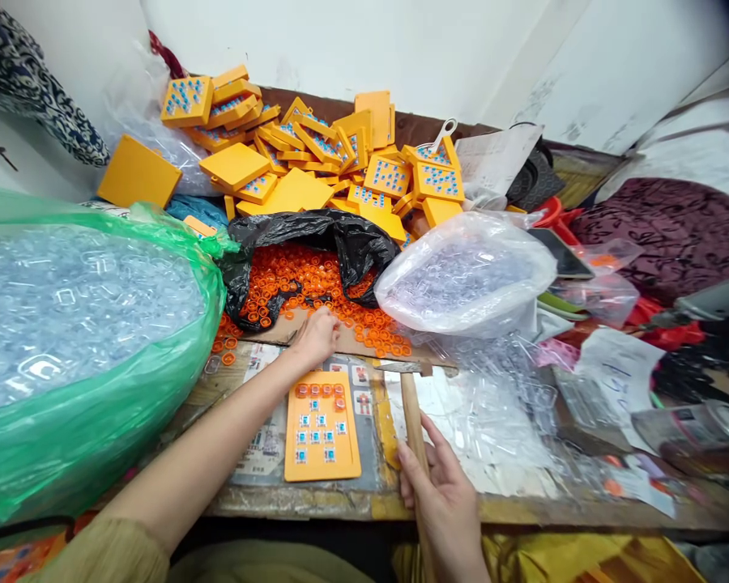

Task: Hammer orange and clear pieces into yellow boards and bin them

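My right hand (pixel 441 490) is wrapped round the wooden handle of a hammer (pixel 411 405), its narrow metal head pointing away from me. My left hand (pixel 317 336) reaches out to the edge of a heap of small orange round caps (pixel 297 279); its fingers are curled together, and whatever they hold is hidden. Below my left wrist lies a flat yellow-orange plastic panel (pixel 321 465). Orange caps sit in a row along its top and one just below at the right; several blue-and-clear pieces fill other spots. The caps spill from a black plastic bag (pixel 364 235).
A green bag (pixel 176 364) of clear plastic parts bulges at the left. To the right stands a white bag (pixel 467 283) of similar parts, with loose clear pieces (pixel 510 389) before it. Yellow panels (pixel 297 190) are piled against the wall. A can (pixel 698 433) lies far right.
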### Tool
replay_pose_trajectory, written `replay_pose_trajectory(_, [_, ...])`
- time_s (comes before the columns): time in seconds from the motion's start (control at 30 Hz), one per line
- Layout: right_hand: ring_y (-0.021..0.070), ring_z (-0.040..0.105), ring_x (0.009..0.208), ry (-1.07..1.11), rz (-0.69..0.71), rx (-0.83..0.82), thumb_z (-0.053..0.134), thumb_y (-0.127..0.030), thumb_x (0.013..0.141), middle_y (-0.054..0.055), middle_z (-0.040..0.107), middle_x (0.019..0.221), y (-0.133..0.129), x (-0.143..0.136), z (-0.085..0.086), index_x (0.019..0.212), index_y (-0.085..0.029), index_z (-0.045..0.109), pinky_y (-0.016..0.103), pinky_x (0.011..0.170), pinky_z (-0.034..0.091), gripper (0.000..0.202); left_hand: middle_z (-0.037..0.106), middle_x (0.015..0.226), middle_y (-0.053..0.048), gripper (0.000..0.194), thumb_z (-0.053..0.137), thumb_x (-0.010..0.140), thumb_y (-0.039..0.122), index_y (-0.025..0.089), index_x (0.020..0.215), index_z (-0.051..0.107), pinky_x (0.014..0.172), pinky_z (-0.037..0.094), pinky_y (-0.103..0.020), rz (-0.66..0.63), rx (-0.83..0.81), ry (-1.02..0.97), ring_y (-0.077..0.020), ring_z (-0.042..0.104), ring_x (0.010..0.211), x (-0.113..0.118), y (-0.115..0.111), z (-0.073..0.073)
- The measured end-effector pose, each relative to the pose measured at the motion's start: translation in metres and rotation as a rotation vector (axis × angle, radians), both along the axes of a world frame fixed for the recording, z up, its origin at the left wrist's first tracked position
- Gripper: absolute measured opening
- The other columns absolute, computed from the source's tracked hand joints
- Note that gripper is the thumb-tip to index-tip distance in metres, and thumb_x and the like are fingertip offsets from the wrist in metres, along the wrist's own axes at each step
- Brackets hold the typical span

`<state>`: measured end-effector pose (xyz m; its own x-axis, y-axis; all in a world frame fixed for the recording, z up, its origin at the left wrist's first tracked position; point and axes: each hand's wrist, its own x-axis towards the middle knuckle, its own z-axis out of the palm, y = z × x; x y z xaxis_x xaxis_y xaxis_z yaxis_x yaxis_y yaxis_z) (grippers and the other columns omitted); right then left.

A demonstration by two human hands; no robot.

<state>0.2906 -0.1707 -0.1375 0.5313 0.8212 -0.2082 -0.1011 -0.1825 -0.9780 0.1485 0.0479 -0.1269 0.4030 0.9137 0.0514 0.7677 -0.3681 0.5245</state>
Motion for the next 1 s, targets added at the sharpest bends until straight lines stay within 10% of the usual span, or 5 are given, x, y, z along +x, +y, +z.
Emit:
replay_pose_trajectory(0.3, [0.0067, 0.042, 0.041, -0.013, 0.006, -0.002, 0.077, -0.047, 0.071, -0.004, 0.06, 0.064, 0.001, 0.0, 0.005, 0.134, -0.017, 0.049, 0.019, 0.038, 0.037, 0.075, 0.067, 0.093, -0.007, 0.016, 0.055, 0.084, 0.013, 0.017, 0.087, 0.07, 0.088, 0.048, -0.034, -0.059, 0.09, -0.078, -0.0209, 0.06, 0.094, -0.016, -0.015, 0.004])
replay_pose_trajectory(0.5, [0.0115, 0.055, 0.048, -0.1, 0.034, -0.004, 0.075, -0.044, 0.073, 0.004, 0.072, 0.089, -0.016, 0.002, -0.001, 0.135, -0.02, 0.053, 0.024, 0.042, 0.046, 0.069, 0.068, 0.091, -0.006, 0.016, 0.056, 0.084, 0.021, 0.015, 0.098, 0.062, 0.082, 0.051, -0.032, -0.121, 0.151, -0.249, -0.0184, 0.063, 0.086, -0.044, -0.088, 0.022])
replay_pose_trajectory(0.6, [0.0223, 0.071, 0.085, -0.335, 0.025, 0.071, 0.071, -0.04, 0.078, 0.006, 0.071, 0.116, -0.028, -0.001, -0.002, 0.12, -0.024, 0.067, 0.031, 0.073, 0.058, 0.046, 0.068, 0.088, -0.007, 0.016, 0.055, 0.085, 0.02, 0.016, 0.099, 0.06, 0.077, 0.051, -0.032, -0.136, 0.184, -0.354, -0.0192, 0.063, 0.082, -0.056, -0.123, 0.015])
replay_pose_trajectory(0.83, [0.02, 0.072, 0.094, -0.837, 0.5, 0.325, 0.058, -0.012, 0.086, 0.002, 0.072, 0.114, -0.033, 0.002, 0.02, 0.135, -0.033, 0.054, 0.024, 0.081, 0.057, 0.053, 0.07, 0.09, -0.007, 0.026, 0.056, 0.082, 0.017, 0.016, 0.108, 0.056, 0.077, 0.054, -0.033, -0.048, 0.063, -0.418, -0.0201, 0.066, 0.083, -0.055, -0.139, -0.001])
replay_pose_trajectory(1.0, [0.0188, 0.072, 0.09, -0.908, 0.483, 0.345, 0.052, -0.01, 0.089, 0.005, 0.073, 0.108, -0.032, 0.002, 0.026, 0.14, -0.032, 0.047, 0.024, 0.076, 0.057, 0.055, 0.071, 0.09, -0.006, 0.027, 0.056, 0.082, 0.018, 0.018, 0.109, 0.056, 0.077, 0.055, -0.033, -0.005, 0.013, -0.428, -0.0198, 0.068, 0.083, -0.055, -0.141, -0.001])
